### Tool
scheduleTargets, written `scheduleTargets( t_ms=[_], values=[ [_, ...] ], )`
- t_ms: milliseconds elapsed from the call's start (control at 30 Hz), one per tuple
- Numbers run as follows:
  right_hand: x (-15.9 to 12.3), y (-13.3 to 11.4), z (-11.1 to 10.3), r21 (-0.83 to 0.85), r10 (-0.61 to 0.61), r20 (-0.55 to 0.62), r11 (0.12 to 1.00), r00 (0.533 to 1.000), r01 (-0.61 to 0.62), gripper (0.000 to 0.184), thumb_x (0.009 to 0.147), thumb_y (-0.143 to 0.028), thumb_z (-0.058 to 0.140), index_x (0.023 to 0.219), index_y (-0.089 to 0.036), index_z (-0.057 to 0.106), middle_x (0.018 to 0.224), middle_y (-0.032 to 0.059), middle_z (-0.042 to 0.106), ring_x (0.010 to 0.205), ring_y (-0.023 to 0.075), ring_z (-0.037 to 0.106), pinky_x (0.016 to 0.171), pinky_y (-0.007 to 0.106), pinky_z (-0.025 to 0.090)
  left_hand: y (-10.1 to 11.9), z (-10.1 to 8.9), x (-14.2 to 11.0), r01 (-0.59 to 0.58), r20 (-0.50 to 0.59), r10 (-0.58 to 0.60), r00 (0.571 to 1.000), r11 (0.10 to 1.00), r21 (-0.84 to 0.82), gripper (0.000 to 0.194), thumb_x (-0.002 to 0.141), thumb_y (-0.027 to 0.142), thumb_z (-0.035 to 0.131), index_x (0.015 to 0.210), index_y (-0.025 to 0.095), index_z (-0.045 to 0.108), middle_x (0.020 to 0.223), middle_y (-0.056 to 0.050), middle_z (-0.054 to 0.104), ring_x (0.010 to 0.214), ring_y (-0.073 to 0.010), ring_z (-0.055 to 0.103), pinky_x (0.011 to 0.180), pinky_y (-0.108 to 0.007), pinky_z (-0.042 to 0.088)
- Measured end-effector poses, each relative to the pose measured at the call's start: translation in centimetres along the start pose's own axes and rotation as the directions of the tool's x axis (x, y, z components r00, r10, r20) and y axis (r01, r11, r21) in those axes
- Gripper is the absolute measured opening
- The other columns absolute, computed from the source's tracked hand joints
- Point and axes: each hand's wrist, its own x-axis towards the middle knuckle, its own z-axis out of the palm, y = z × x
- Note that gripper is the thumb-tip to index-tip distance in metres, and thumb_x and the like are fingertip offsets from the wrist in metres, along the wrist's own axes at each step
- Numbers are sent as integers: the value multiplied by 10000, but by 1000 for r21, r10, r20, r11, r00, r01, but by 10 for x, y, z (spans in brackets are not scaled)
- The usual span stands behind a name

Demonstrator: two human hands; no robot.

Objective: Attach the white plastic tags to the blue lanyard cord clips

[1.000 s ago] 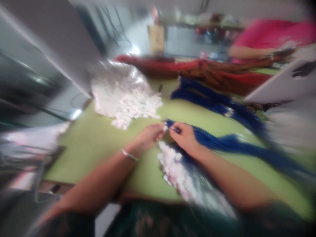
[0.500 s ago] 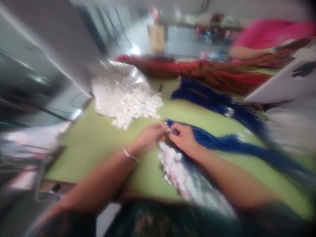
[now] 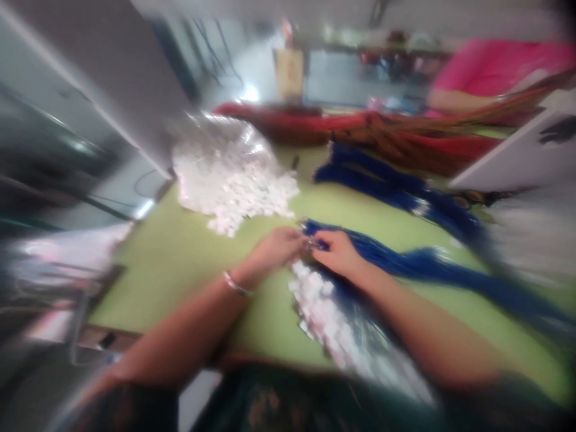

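The picture is blurred. My left hand (image 3: 278, 248) and my right hand (image 3: 338, 254) meet fingertip to fingertip at the near end of a bundle of blue cords (image 3: 432, 269) lying on the green table (image 3: 171, 258). Both hands pinch something small at the cord ends; I cannot make out what it is. My left wrist carries a silver bangle (image 3: 236, 284). Just under my right forearm lies a row of small white pieces (image 3: 328, 318) fixed along blue cords. A clear bag spilling small white pieces (image 3: 229, 177) sits beyond my left hand.
A second bundle of blue cords (image 3: 382, 183) and red and brown cords (image 3: 387, 135) lie farther back. A person in a pink top (image 3: 495, 72) works at the far right. A white board (image 3: 517, 156) leans at the right. A grey panel (image 3: 90, 78) stands at the left.
My two hands have drawn closer together at the cord ends. The view has shifted slightly; nothing else has visibly moved.
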Motion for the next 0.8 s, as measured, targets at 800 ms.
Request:
scheduleTargets(
  t_ms=[800],
  values=[
    [4,-9,-2,259,219,-145,950,965,-176,186,714,-335,644,718,-151,675,689,12,653,647,143,547,606,251,429,0,-23,37,-287,-25,587,809,433,854,199,852,207,553,926,160,731,934,-118,679,979,-259,544,940,-408,386]
  ],
)
